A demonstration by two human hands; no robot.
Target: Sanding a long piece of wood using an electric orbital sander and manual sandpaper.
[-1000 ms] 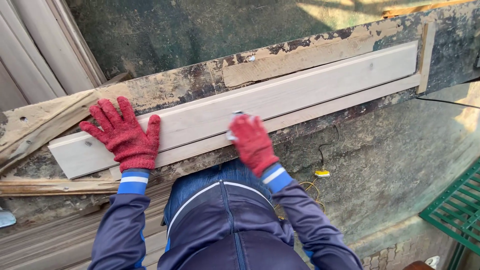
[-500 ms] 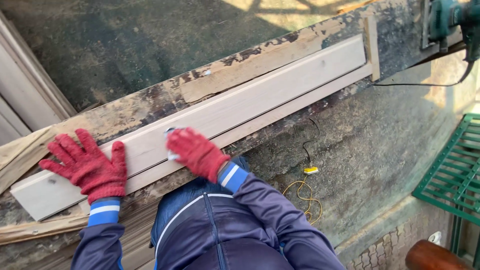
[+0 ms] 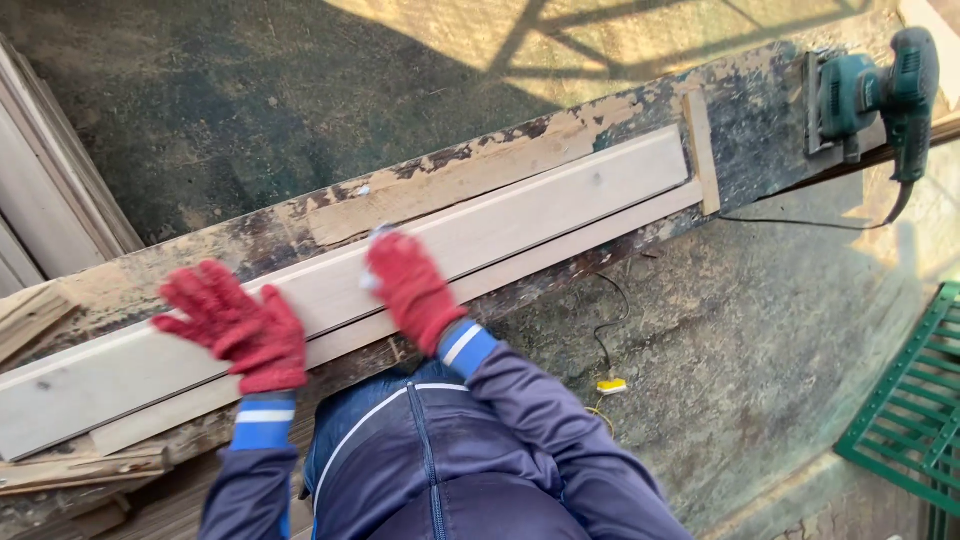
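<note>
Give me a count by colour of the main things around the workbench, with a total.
Red: 2, the left hand's glove and the right hand's glove
Pale wood: 1, the long board under both hands
Green: 2, the power sander at the bench's far end and the metal grate on the ground
Yellow: 1, the cord plug on the ground
Total: 6

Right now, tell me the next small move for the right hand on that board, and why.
Probably slide the right hand, with the small pale pad under its fingers, further along the pale board toward the green sander. The left hand lies flat, steadying the board, and a long stretch lies beyond the right hand.
</note>
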